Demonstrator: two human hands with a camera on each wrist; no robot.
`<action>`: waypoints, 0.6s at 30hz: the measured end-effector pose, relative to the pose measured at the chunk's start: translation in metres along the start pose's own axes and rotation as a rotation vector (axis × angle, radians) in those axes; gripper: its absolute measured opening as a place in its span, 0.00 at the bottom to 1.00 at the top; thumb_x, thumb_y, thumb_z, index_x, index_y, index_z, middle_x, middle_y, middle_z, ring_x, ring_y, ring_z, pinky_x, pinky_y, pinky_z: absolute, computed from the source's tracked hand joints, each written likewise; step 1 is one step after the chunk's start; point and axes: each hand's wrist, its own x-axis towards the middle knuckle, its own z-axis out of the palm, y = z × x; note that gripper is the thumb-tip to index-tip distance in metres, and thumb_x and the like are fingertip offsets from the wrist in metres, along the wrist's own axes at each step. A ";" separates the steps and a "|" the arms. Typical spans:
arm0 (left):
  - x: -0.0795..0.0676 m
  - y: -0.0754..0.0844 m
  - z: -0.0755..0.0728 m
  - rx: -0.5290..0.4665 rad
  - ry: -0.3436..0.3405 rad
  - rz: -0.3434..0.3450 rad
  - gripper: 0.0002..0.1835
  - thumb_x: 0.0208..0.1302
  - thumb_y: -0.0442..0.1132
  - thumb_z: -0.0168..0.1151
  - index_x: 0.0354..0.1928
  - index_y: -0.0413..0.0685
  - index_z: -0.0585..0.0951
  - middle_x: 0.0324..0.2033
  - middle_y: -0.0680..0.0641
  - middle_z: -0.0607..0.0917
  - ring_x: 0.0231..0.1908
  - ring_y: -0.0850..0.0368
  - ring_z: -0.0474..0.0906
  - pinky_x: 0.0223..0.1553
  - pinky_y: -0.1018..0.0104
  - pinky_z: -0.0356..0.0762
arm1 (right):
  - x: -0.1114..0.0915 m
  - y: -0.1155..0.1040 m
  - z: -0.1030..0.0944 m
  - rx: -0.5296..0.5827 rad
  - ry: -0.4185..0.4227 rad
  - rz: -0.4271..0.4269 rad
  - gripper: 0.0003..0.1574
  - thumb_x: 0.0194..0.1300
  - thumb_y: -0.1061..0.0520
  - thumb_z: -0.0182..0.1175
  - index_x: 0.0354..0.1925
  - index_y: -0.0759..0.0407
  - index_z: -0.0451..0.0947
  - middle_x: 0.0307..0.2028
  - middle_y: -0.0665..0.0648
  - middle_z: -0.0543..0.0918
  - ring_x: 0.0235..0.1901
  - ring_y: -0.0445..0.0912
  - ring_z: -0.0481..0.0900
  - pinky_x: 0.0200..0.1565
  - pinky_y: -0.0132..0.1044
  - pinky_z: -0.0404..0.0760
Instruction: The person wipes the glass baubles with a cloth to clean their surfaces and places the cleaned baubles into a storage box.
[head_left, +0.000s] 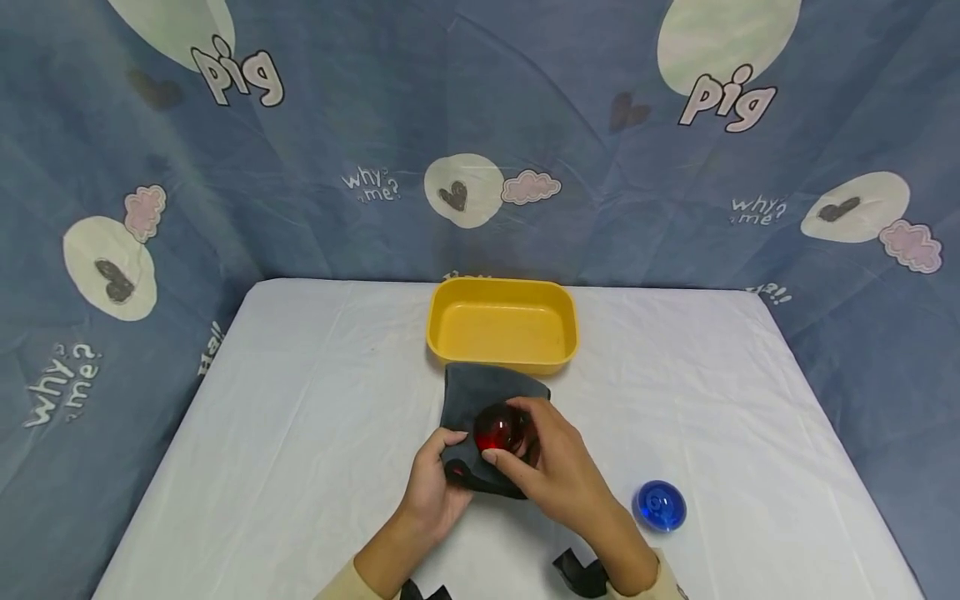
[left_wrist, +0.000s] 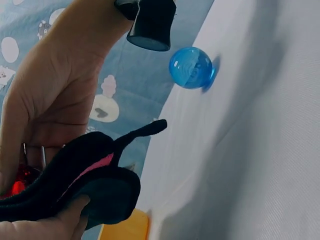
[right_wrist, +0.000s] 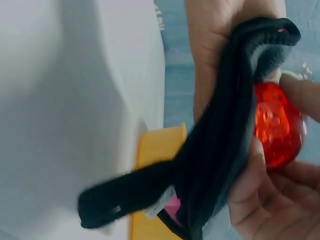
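Note:
My left hand (head_left: 437, 479) grips the near left edge of a dark grey cloth (head_left: 480, 387), thumb on top and fingers underneath. The cloth has a pink inner side and a strap-like tail (left_wrist: 142, 134) in the left wrist view. Against its upper face, my right hand (head_left: 558, 467) holds a red see-through ball (head_left: 495, 429) between thumb and fingers. In the right wrist view the red ball (right_wrist: 277, 127) touches the cloth (right_wrist: 220, 135). A blue see-through ball (head_left: 660, 506) with a flared base stands on the table to the right of my right forearm.
Just beyond the cloth, a yellow rectangular tub (head_left: 502, 329) sits at the back of the white-covered table (head_left: 322, 400). A blue printed curtain (head_left: 480, 108) hangs behind and along both sides. Black straps (head_left: 581, 575) are at my wrists.

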 end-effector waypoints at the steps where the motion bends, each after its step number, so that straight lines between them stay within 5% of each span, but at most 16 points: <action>1: 0.000 0.000 0.000 -0.010 -0.002 0.005 0.35 0.72 0.37 0.31 0.80 0.37 0.46 0.75 0.40 0.57 0.72 0.53 0.60 0.70 0.62 0.65 | 0.000 -0.001 0.001 -0.019 0.026 0.003 0.37 0.62 0.51 0.78 0.63 0.59 0.73 0.46 0.49 0.79 0.33 0.40 0.76 0.34 0.33 0.81; 12: -0.002 -0.002 0.001 -0.044 -0.037 0.022 0.36 0.72 0.37 0.32 0.81 0.39 0.43 0.72 0.41 0.59 0.67 0.54 0.65 0.68 0.61 0.68 | 0.000 -0.002 0.008 -0.130 0.222 0.043 0.39 0.55 0.50 0.82 0.58 0.60 0.74 0.44 0.54 0.77 0.33 0.41 0.73 0.32 0.33 0.79; 18: -0.001 -0.003 0.000 -0.033 -0.049 0.026 0.34 0.76 0.40 0.32 0.80 0.37 0.43 0.70 0.42 0.59 0.65 0.55 0.64 0.65 0.64 0.68 | -0.001 -0.009 0.015 -0.225 0.220 0.014 0.43 0.56 0.50 0.82 0.61 0.63 0.71 0.53 0.59 0.77 0.48 0.48 0.81 0.48 0.44 0.86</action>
